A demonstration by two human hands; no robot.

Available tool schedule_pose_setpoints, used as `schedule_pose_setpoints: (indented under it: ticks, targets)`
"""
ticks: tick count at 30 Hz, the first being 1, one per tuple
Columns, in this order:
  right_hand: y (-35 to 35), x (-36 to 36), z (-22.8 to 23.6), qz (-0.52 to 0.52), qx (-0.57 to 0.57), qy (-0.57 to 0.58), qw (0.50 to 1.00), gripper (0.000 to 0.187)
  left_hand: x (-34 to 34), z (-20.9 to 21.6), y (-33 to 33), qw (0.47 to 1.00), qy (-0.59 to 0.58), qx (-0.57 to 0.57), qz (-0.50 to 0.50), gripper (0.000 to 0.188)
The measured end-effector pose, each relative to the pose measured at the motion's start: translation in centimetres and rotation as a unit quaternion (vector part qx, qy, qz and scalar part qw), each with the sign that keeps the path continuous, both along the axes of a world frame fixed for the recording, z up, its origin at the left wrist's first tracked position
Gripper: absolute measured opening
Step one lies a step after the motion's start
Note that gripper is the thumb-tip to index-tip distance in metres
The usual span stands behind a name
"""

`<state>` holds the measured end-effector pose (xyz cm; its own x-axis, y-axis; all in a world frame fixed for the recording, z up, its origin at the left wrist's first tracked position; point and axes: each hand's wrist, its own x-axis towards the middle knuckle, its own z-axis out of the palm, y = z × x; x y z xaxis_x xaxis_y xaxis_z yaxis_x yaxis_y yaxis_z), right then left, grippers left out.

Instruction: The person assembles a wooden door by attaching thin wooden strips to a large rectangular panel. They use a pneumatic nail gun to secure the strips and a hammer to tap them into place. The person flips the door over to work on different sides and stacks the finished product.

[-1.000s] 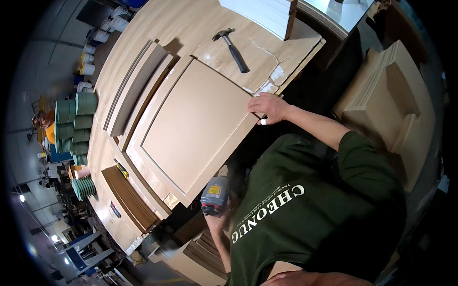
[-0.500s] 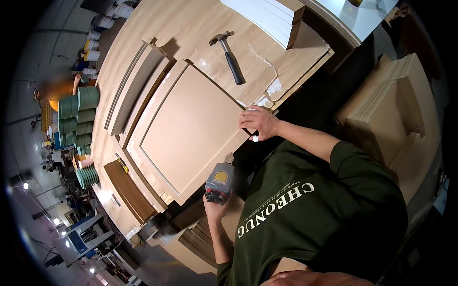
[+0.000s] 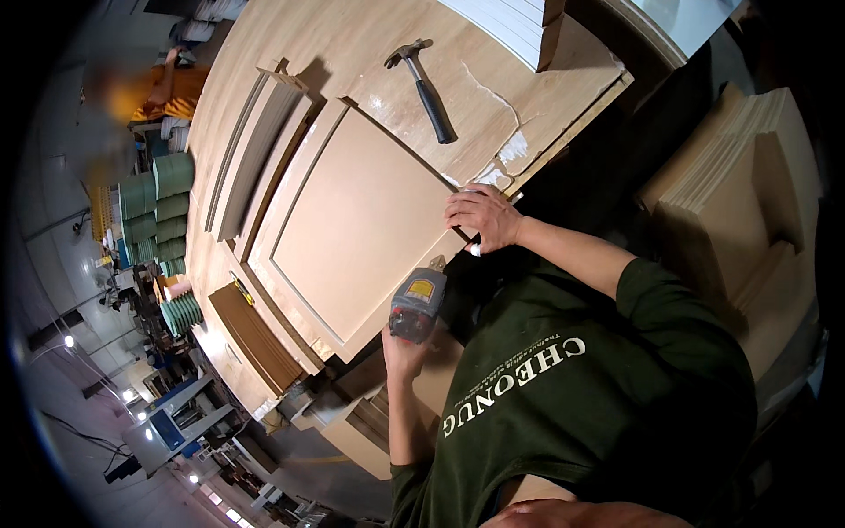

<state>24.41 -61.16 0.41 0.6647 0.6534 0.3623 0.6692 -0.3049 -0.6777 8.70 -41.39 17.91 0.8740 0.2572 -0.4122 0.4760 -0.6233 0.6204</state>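
A pale, framed rectangular panel (image 3: 365,224) lies flat on the wooden worktable (image 3: 365,66), its near edge along the table's front. My right hand (image 3: 484,216) is closed around the panel's near right corner, fingers over its dark edge strip; a white wrap circles the thumb. My left hand (image 3: 405,356) grips a grey handheld power tool (image 3: 418,299) with a yellow label and a pointed metal nose. That nose is close to the panel's near edge, left of my right hand; whether it touches I cannot tell. The tool's body hides most of my left fingers.
A claw hammer (image 3: 427,97) lies beyond the panel. Stacked grey strips (image 3: 260,163) and brown boards (image 3: 255,339) sit to the left, a yellow-handled knife (image 3: 243,292) beside the boards. White boards (image 3: 506,26) stand far right. Cardboard sheets (image 3: 731,194) fill the right. Another person (image 3: 167,92) is far left.
My left hand has brought the power tool slightly forward, toward the panel's near right corner. My right hand keeps its hold there. The whole view has shifted a little.
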Motion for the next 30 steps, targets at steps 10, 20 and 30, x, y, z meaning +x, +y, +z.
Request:
schedule_pose_setpoints:
  ticks: [10,20,30]
  targets:
    - [0.4,0.0,-1.7,-0.032,0.022,-0.043,0.998,0.028,3.8,-1.0,-1.0,0.999,0.014,0.016,-0.036,0.036]
    - [0.8,-0.1,-2.2,-0.056,0.048,-0.063,0.995,0.019,3.4,-3.0,1.3,0.995,0.095,-0.013,0.007,0.041]
    - [1.2,0.1,-2.3,-0.061,0.035,-0.081,0.994,0.016,4.3,-2.3,0.7,0.995,0.096,-0.004,-0.003,0.035]
